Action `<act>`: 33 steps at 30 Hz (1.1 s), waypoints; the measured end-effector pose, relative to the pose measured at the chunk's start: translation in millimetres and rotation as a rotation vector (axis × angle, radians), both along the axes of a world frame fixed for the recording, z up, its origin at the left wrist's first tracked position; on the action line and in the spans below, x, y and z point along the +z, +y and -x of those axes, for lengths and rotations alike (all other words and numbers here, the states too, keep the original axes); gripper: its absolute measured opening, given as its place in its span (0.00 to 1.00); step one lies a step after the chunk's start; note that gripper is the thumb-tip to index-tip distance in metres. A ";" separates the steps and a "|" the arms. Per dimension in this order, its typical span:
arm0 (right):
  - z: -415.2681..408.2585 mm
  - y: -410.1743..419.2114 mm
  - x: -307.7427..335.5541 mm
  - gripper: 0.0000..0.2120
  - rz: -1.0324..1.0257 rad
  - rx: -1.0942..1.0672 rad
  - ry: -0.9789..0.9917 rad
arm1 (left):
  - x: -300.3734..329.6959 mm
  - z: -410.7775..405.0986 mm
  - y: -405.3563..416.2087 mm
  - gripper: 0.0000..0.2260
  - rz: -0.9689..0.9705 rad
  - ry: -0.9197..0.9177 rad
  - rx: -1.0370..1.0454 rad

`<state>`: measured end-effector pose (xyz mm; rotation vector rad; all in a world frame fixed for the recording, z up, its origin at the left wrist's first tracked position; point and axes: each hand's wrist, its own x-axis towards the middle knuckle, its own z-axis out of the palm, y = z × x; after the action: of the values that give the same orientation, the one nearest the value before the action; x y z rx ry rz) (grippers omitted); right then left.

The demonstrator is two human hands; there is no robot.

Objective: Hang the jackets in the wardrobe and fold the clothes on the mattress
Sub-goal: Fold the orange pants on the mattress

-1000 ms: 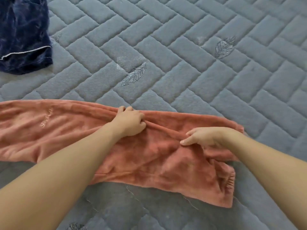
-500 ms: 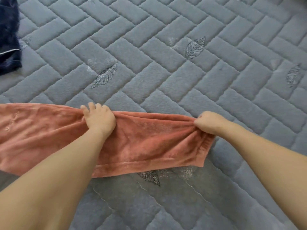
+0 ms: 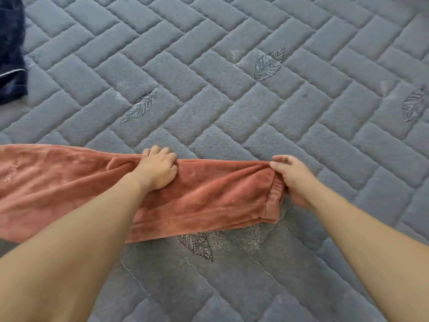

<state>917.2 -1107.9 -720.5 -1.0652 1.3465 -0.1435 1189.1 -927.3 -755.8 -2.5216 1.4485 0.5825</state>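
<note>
Your left hand [image 3: 159, 169] clutches the far edge of the orange fleece garment [image 3: 209, 196] lying flat on the grey quilted mattress [image 3: 232, 101]; your right hand [image 3: 291, 177] pinches its right end.

**Cut off and covered**

The orange garment [image 3: 220, 196] runs off the left edge, its far end unseen, and the left forearm hides part of its near hem. The navy cloth [image 3: 10, 66] is cropped at the top-left corner (what garment it is cannot be told). The right hand [image 3: 292, 177] is blurred.
</note>
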 end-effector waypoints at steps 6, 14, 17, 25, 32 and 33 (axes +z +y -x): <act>-9.3 32.1 -11.5 0.33 0.272 0.227 0.288 | 15.6 0.0 0.4 0.07 0.400 -0.072 0.030; -11.3 93.5 -18.8 0.32 1.173 0.624 0.525 | -12.5 53.9 38.6 0.26 0.415 -0.227 0.267; 12.8 122.2 -39.3 0.31 1.053 0.990 0.637 | -29.4 65.5 65.4 0.32 0.214 -0.073 0.344; -26.3 135.8 -34.6 0.37 0.905 0.887 0.817 | -22.5 29.7 89.6 0.31 0.198 -0.022 0.182; -166.8 240.0 -37.2 0.33 0.930 1.105 0.543 | 3.6 -73.5 212.2 0.28 0.151 -0.179 0.391; -191.3 258.5 -37.8 0.33 0.935 1.152 0.507 | 6.3 -90.7 233.8 0.28 0.129 -0.191 0.434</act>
<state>1108.5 -849.4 -758.4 -2.6514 0.8526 0.4295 1279.8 -693.5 -749.6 -2.9203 0.9048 0.2999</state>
